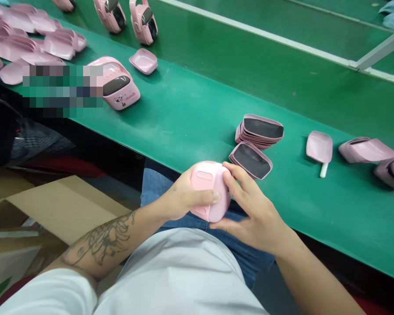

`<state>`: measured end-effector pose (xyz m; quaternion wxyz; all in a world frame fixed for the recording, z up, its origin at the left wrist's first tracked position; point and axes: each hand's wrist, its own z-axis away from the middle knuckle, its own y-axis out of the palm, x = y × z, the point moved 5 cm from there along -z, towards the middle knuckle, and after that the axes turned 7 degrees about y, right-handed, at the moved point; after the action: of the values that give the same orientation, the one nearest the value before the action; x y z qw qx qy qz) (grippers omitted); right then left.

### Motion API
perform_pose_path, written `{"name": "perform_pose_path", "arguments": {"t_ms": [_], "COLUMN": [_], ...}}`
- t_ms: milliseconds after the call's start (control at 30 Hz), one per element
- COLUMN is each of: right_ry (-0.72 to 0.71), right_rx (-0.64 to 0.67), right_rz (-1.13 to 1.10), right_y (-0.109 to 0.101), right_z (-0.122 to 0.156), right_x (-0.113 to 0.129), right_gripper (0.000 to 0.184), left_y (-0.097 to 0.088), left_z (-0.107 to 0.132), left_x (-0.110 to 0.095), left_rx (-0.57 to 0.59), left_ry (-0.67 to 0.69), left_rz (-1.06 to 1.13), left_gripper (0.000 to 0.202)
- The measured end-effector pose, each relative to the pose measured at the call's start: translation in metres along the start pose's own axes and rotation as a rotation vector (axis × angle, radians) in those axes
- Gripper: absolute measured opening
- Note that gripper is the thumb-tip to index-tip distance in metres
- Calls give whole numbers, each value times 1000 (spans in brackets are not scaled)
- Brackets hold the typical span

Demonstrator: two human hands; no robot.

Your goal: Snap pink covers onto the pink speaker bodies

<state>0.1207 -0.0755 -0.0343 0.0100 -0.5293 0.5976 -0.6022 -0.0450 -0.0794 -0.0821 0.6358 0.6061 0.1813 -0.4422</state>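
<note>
Both my hands hold one rounded pink plastic casing [207,186] over my lap, at the near edge of the green belt [197,113]. My left hand [180,197] wraps it from the left with the thumb across its front. My right hand [252,210] cups it from the right, fingers curled on its top and underside. Just beyond the casing lies a pink frame with a dark window [250,159], and behind that a stack of the same frames [261,130].
To the right lie a pink paddle-shaped part with a white stem [319,148] and more pink shells [366,150]. At the far left stand finished pink units [118,85], a small tray [143,60] and piled covers [22,35]. An open cardboard box [52,205] sits at my left.
</note>
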Motion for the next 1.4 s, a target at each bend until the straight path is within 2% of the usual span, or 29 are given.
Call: {"name": "perform_pose_path", "arguments": {"t_ms": [133,367,600,733,800,867,900,933,1033,1167,1267,1400], "right_ry": [-51,-104,-89,-75,58,309,417,474,484,563,584,497], "right_rx": [-60,-83,-45,-76,-214,-385,-405,-368,-262,-402,-451,-375], "right_rz": [39,102,150,123,-5,-263,-413,-555,-840,-1008,-1045,-1029], "right_y": [1,1,-7,2,9,21,32,45,71,76,73,64], "right_z": [2,3,4,12,20,27,29,27,14,16,29,34], "right_x": [12,25,30,25,18,6,2,2,5,-11,-22,-16], "right_gripper": [103,103,101,101,100,90,82,81,94,82,78,75], "left_y": [1,2,6,3,1,1,1,2,6,6,7,13], "left_z": [2,6,11,10,11,12,13,14,18,22,24,25], "left_x": [-7,-9,-11,-14,-17,-18,-18,-17,-17,-23,-25,-28], "left_rx": [34,-15,5,26,14,-8,-16,-21,-25,11,25,-2], "left_ry": [-4,69,119,172,269,378,422,450,461,355,241,226], "left_rz": [-6,-51,-136,-169,-158,-120,-104,-99,-179,-317,-349,-330], "left_gripper": [92,80,80,84,88,95,100,105,117,112,91,63]}}
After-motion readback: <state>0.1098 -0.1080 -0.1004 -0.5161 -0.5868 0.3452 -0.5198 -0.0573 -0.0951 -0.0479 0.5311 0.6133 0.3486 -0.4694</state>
